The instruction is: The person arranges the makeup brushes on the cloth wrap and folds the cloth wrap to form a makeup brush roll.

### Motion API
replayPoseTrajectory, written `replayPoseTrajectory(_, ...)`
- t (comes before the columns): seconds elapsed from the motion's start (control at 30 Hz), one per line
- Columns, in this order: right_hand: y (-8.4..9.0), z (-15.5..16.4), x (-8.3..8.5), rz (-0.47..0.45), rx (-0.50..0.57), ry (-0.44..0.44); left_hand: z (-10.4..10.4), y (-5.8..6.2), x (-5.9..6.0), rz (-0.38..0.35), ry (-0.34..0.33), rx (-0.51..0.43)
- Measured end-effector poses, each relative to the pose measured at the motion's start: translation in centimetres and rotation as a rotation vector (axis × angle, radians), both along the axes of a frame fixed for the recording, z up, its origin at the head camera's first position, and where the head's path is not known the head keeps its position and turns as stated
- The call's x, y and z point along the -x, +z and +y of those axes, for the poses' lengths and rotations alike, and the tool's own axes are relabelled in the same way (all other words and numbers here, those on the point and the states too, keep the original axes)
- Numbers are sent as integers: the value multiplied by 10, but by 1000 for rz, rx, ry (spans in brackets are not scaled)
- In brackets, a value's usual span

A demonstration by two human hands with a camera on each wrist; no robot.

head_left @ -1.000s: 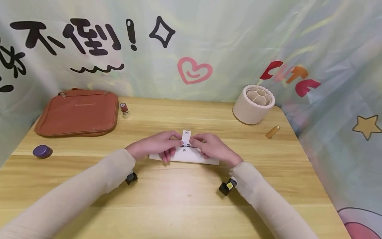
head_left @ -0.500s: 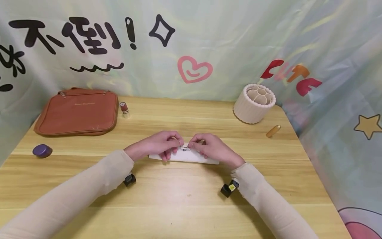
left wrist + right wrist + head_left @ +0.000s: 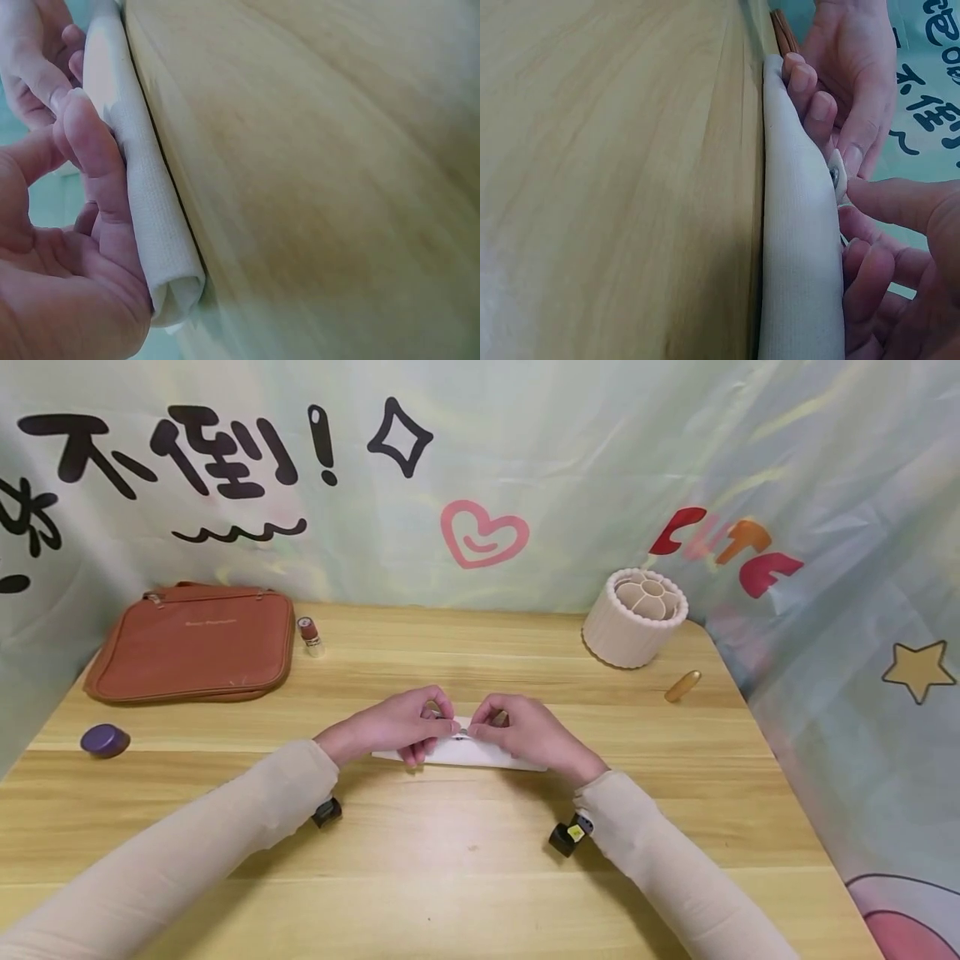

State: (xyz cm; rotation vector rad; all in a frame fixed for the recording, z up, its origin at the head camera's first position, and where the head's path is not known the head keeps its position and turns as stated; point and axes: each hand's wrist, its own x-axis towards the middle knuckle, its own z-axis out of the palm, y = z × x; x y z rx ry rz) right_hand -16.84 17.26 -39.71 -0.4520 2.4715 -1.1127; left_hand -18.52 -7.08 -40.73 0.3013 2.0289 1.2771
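A white cloth roll (image 3: 482,757) lies flat across the middle of the wooden table, its long edge towards me. It has a narrow strap with a metal snap; the strap tip (image 3: 840,178) stands raised from the roll in the right wrist view. My left hand (image 3: 396,723) holds the strap from the left between thumb and fingers, its other fingers resting along the cloth. From the right, my right hand (image 3: 531,732) pinches the same strap, its thumb on the tip. In the left wrist view the cloth roll (image 3: 157,195) shows a folded end. Fingers hide most of the strap.
A brown zipped case (image 3: 197,647) lies at the back left, with a small red-capped bottle (image 3: 309,637) beside it. A purple round lid (image 3: 105,740) is at the left. At the back right stand a pink divided holder (image 3: 633,620) and a gold tube (image 3: 682,687).
The strap that stuck out beyond the roll is folded over towards me onto the cloth. Both thumbs have closed in on its tip; the roll stays in place.
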Motion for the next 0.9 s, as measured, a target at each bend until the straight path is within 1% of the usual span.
replayPoseTrajectory(0.1, 0, 0, -1, -12, 11, 30, -1, 0, -1, 9, -5, 15)
replayPoseTrajectory(0.3, 0, 5, -2, -85, 82, 100, -1, -2, -3, 46, -14, 70)
replayPoseTrajectory(0.4, 1, 8, -2, -94, 107, 114, 0, -1, -4, 46, -5, 78)
replayPoseTrajectory(0.53, 3, 9, -3, -88, 102, 110, 1, 0, -4, 30, -11, 77)
replayPoseTrajectory(0.63, 2, 7, -3, -62, 81, 96, 1, 1, -4, 6, -24, 75)
replayPoseTrajectory(0.77, -1, 2, -5, 12, 24, 68, 1, 4, -3, -35, -40, 75)
replayPoseTrajectory(0.83, -2, -1, -5, 65, -21, 58, 1, 6, -3, -34, -51, 85)
replayPoseTrajectory(0.9, -2, -4, -6, 106, -65, 52, 2, 7, -3, -12, -66, 108)
